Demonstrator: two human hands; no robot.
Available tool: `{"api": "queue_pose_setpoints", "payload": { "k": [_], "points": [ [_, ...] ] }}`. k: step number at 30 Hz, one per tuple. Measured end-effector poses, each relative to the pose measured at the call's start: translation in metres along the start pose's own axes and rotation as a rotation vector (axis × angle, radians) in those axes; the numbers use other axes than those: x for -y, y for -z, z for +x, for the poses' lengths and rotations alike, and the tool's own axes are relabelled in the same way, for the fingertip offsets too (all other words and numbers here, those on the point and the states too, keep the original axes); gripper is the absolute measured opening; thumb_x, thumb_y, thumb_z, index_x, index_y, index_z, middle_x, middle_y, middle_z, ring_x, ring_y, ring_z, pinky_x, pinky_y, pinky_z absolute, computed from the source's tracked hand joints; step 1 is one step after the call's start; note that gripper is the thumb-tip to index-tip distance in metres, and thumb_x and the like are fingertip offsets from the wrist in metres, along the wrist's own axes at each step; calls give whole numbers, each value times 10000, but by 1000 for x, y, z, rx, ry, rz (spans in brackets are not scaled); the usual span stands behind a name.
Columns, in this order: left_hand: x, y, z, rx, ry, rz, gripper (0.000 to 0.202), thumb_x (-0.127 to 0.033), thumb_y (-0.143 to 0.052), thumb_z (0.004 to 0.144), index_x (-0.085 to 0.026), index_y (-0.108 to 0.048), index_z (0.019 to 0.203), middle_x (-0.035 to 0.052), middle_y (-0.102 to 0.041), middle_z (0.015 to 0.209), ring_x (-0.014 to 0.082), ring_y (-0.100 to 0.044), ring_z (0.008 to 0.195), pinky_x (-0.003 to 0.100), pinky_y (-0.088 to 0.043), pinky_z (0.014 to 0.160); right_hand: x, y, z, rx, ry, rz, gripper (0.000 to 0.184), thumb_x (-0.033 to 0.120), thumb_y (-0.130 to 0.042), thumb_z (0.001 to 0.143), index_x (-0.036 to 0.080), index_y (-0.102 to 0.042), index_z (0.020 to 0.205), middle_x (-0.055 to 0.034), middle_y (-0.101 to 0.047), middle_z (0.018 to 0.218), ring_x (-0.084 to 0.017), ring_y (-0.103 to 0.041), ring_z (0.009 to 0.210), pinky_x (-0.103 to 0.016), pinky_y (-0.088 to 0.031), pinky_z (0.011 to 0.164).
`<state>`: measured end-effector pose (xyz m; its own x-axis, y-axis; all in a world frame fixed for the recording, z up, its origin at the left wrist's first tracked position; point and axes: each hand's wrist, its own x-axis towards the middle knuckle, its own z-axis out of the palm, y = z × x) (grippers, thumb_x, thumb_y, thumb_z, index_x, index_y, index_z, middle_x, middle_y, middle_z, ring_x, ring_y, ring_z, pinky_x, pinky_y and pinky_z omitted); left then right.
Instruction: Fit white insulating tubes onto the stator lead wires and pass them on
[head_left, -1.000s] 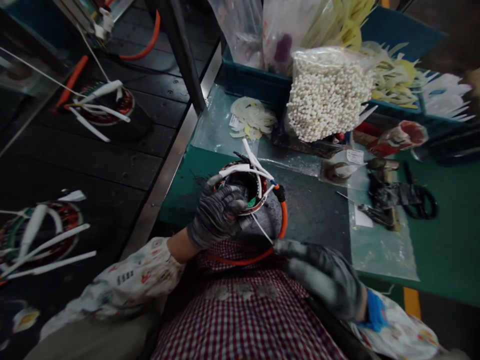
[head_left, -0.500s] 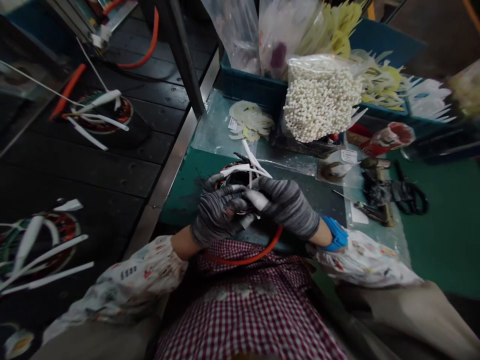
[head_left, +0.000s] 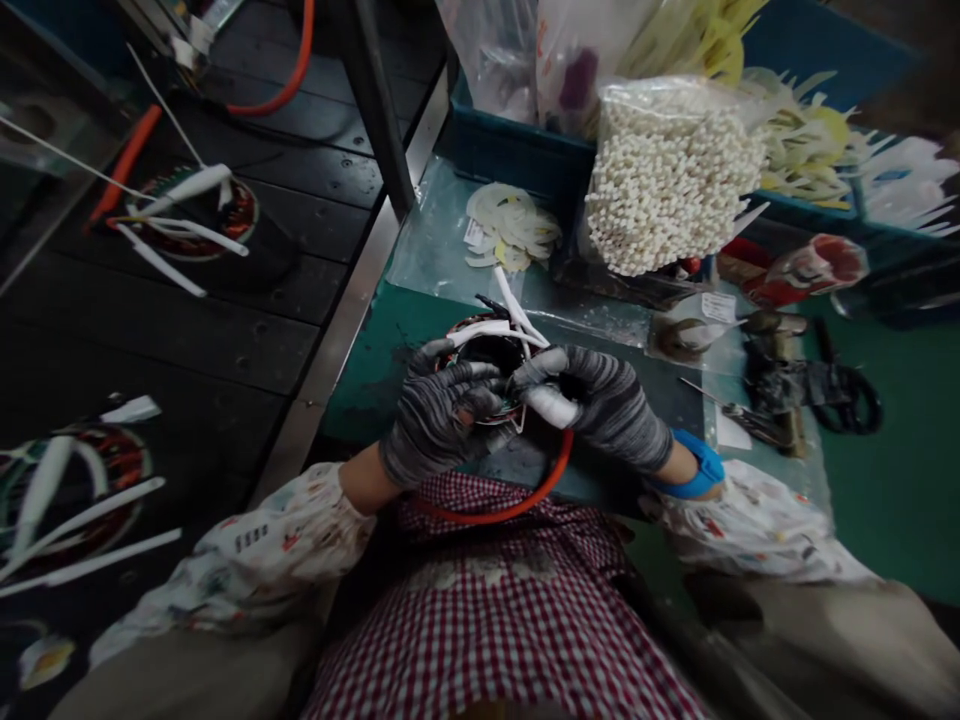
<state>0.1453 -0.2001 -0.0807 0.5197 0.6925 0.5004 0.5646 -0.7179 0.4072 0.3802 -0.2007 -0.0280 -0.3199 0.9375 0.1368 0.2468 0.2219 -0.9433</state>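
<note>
A motor stator (head_left: 459, 328) with copper windings and white sleeved leads (head_left: 511, 300) sits on the green bench in front of me. My left hand (head_left: 444, 405), in a grey knit glove, is closed around its left and near side. At the right rim my right hand (head_left: 592, 395), gloved with pale wrapped fingertips, has thumb and fingers pinched together by the white leads. Whatever is between those fingertips is too small to make out. A red-orange hose (head_left: 536, 505) curves below the stator, and its ends are hidden.
Two more stators (head_left: 244, 215) (head_left: 124, 470) with white leads stand on the dark slatted surface at left. Beyond my hands lie flat pale pieces (head_left: 514, 225) and a bag of short white tubes (head_left: 667, 185). Scissors (head_left: 851, 395) and tools rest at right, near blue bins (head_left: 495, 145).
My right hand has moved slightly right, away from the left hand, and more of the stator's opening shows between them. My left hand stays on the stator. The view has shifted a little.
</note>
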Motion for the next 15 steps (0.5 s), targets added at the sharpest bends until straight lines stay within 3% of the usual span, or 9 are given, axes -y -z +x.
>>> {"api": "queue_pose_setpoints", "payload": {
  "k": [3,7,10,12,15],
  "points": [
    [-1,0,0,-52,-21,19,182,-494,-708,991,-317,-739,962,-26,-856,1102,230,-800,1099,509,-443,1256,-6,0,-2,56,68,12,107,243,-752,973,250,-829,1047,-37,-866,1009,-204,-822,904,-351,-689,844],
    [-3,2,2,-65,-70,4,227,-504,-639,1037,-307,-743,1079,-20,-851,1086,231,-800,1083,524,-453,1246,-25,-2,-11,262,148,28,162,338,-753,1010,240,-819,1122,-55,-856,1092,-209,-819,980,-381,-679,925],
    [-4,3,2,-38,-53,-34,247,-496,-646,1026,-295,-754,1121,6,-844,1104,240,-794,1090,538,-445,1264,-37,-5,-20,201,122,41,206,385,-762,1024,271,-779,1195,-34,-847,1097,-207,-810,979,-381,-677,899],
    [-5,4,2,-34,-50,-56,235,-474,-657,1024,-294,-754,1139,5,-844,1107,238,-792,1100,544,-416,1293,-38,-4,-23,161,186,-7,162,370,-777,1017,289,-776,1157,-21,-840,1051,-200,-800,942,-369,-667,883],
    [-7,4,3,-56,-36,-49,202,-434,-651,1030,-306,-763,1139,-10,-846,1092,228,-796,1083,517,-373,1332,-28,-4,-24,309,349,-99,123,358,-701,1063,281,-787,1105,-34,-841,1055,-191,-797,957,-347,-659,894]
  ]
}}
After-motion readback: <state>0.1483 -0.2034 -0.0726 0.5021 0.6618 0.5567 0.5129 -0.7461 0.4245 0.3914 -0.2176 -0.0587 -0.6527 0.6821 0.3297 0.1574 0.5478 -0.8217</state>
